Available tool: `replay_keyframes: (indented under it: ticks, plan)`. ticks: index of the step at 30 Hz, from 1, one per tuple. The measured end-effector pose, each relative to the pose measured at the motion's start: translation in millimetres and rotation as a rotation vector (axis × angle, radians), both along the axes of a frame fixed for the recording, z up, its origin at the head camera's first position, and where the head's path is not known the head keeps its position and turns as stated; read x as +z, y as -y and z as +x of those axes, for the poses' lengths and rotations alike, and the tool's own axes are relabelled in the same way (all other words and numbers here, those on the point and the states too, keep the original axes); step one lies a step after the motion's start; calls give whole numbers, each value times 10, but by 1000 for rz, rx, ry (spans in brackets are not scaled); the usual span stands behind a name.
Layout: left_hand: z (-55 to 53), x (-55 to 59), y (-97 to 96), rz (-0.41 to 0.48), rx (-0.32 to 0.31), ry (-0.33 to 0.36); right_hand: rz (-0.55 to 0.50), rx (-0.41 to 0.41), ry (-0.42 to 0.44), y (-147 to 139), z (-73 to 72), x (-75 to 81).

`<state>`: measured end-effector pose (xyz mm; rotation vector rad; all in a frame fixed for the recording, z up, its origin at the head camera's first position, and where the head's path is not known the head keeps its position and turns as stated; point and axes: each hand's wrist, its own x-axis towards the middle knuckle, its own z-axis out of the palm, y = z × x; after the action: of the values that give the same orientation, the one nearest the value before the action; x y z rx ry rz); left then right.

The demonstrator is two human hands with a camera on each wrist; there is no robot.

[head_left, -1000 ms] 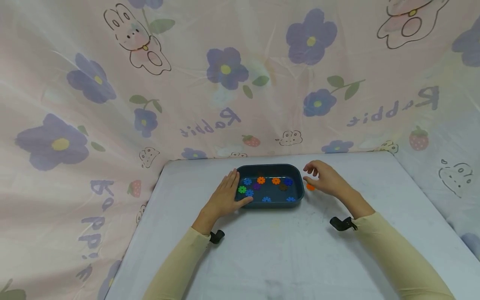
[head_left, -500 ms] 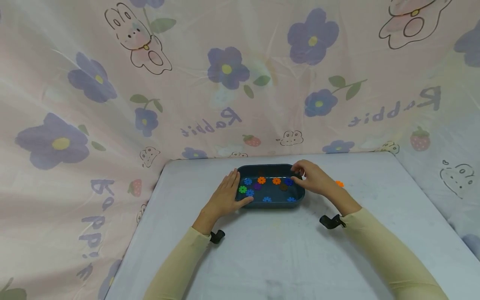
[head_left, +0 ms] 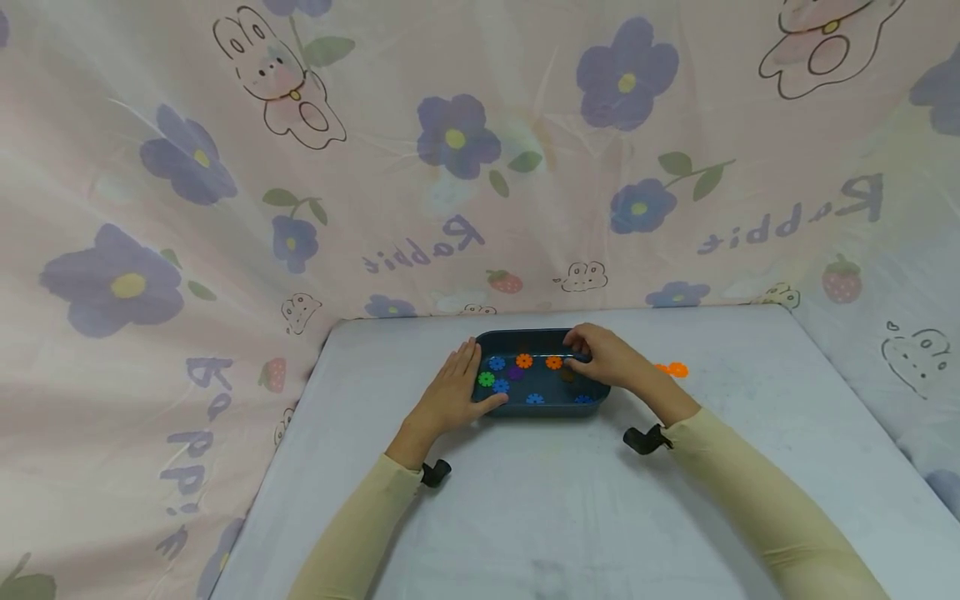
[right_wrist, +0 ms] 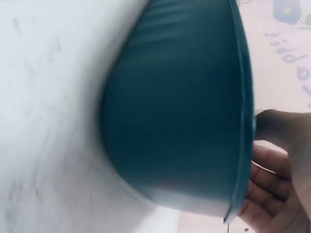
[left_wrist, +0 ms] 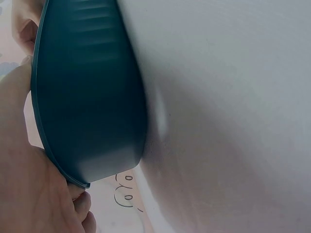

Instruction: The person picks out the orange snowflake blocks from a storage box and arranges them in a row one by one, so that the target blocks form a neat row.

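A dark teal tray (head_left: 551, 410) lies on the white table, holding several small flower-shaped plastic discs, among them a green one (head_left: 486, 379), a purple one (head_left: 516, 372) and an orange one (head_left: 523, 361). Along its left end rests my left hand (head_left: 448, 392), fingers straight and thumb over the front rim. My right hand (head_left: 603, 360) reaches over the right rim, fingers loosely bent and the thumb apart from them. An orange disc (head_left: 553, 362) and a brown disc (head_left: 567, 376) lie near its fingertips. No disc shows in its fingers in the right wrist view.
Orange discs (head_left: 678, 369) lie on the table right of the tray, partly behind my right forearm. A patterned cloth (head_left: 480, 208) with rabbits and flowers hangs behind the white table (head_left: 525, 500) and along its sides.
My right hand has moved left from beside the tray to over its right end and now hides a blue disc there. Orange discs show behind the wrist. The left hand stays put.
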<state>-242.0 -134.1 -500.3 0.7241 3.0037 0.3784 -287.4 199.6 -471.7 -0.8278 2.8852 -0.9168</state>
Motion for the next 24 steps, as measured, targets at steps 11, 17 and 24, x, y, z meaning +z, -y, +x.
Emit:
replay_keyframes:
  ticks: [11, 17, 24]
  plan:
    - [5, 20, -11, -15, 3, 9, 109, -10, 99, 152, -106, -28]
    - [-6, 10, -8, -12, -3, -3, 135, 2, 124, 182, -168, -44]
    - [3, 21, -1, -11, -2, 7, 187, -7, 136, 247, -214, -83]
